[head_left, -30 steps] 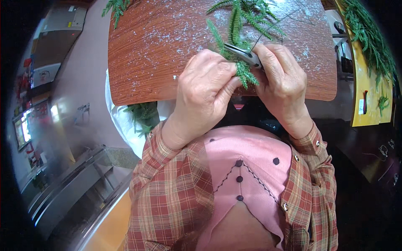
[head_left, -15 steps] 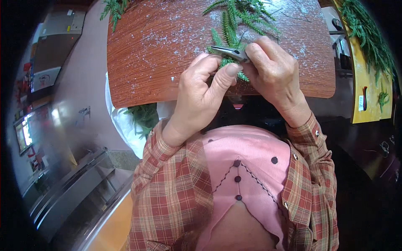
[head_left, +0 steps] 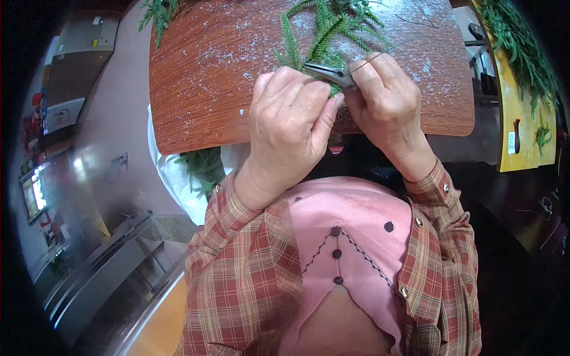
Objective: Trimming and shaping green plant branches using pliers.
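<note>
My right hand (head_left: 389, 98) is closed around a pair of grey metal pliers (head_left: 330, 73), whose jaws point left across the greenery. A thin dark wire (head_left: 383, 54) runs out past the right fingers toward the upper right. My left hand (head_left: 290, 113) is wrapped round the lower end of a green needle-leaved branch (head_left: 323, 41), close to the pliers. The branch spreads away over the far part of the brown wood-grain table (head_left: 202, 95). Fingers hide the gripped stem, and I cannot tell whether the jaws bite on wire or stem.
White flecks dot the tabletop. More green sprigs (head_left: 159, 18) hang at the table's far left corner. Greenery (head_left: 205, 169) lies on a white cloth or bag (head_left: 181, 187) below the left edge. At right, a yellow board (head_left: 519, 133) bears green branches (head_left: 522, 53) and a red-and-black tool (head_left: 516, 133).
My left hand has turned over, its back now facing up, with its fingers wrapped round the branch. The branch has shifted left, and the wire now shows above my right hand.
</note>
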Demonstrator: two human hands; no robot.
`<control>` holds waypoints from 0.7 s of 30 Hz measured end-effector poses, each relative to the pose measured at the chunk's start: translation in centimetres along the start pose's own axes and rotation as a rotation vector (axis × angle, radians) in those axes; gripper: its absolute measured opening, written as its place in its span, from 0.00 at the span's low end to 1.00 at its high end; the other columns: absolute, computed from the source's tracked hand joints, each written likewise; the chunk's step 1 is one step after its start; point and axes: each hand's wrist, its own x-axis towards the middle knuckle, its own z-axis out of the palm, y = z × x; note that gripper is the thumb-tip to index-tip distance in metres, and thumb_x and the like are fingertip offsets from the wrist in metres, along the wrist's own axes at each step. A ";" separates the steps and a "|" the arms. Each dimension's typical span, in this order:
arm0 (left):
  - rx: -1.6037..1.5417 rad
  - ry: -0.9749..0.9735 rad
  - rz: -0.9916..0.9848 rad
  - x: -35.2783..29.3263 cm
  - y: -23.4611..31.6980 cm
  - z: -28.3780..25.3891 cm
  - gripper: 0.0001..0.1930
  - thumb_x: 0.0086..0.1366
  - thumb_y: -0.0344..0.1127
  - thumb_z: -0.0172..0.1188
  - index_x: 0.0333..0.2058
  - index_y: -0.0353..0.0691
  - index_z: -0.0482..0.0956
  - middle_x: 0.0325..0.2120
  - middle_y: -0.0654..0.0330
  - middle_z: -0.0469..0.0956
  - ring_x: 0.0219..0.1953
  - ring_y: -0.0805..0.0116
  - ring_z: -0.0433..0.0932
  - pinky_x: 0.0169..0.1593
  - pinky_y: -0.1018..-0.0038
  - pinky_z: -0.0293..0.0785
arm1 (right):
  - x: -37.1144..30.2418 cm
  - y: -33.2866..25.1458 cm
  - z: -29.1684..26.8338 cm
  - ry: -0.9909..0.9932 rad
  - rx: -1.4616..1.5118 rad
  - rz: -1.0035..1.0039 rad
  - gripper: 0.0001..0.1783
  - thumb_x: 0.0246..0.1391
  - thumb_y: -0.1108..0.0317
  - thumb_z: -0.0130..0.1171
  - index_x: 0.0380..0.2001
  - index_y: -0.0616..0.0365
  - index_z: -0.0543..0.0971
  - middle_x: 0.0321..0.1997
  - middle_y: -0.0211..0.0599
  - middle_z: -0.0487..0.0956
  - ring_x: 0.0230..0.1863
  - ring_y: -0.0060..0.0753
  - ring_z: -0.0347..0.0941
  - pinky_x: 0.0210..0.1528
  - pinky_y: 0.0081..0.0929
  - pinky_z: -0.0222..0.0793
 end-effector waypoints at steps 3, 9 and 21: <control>0.012 0.008 0.009 0.0 -0.1 0.2 0.06 0.54 0.30 0.64 0.28 0.37 0.76 0.24 0.58 0.76 0.30 0.59 0.73 0.37 0.65 0.65 | 0.1 0.1 0.1 -0.037 -0.019 0.005 0.12 0.37 0.71 0.64 0.26 0.55 0.71 0.23 0.34 0.69 0.26 0.37 0.72 0.25 0.31 0.70; -0.032 -0.024 -0.088 0.2 -0.3 0.1 0.05 0.55 0.30 0.63 0.27 0.36 0.76 0.24 0.57 0.75 0.29 0.58 0.73 0.36 0.66 0.65 | 0.6 1.2 0.8 -0.053 0.031 -0.028 0.11 0.39 0.71 0.63 0.25 0.54 0.70 0.21 0.33 0.69 0.23 0.38 0.73 0.23 0.33 0.72; -0.106 0.063 -0.255 0.8 -1.9 0.4 0.07 0.59 0.31 0.61 0.26 0.35 0.74 0.20 0.53 0.71 0.26 0.54 0.69 0.33 0.63 0.63 | 2.0 1.1 0.8 -0.079 0.038 -0.002 0.10 0.42 0.72 0.64 0.29 0.57 0.73 0.26 0.35 0.72 0.31 0.38 0.74 0.33 0.33 0.72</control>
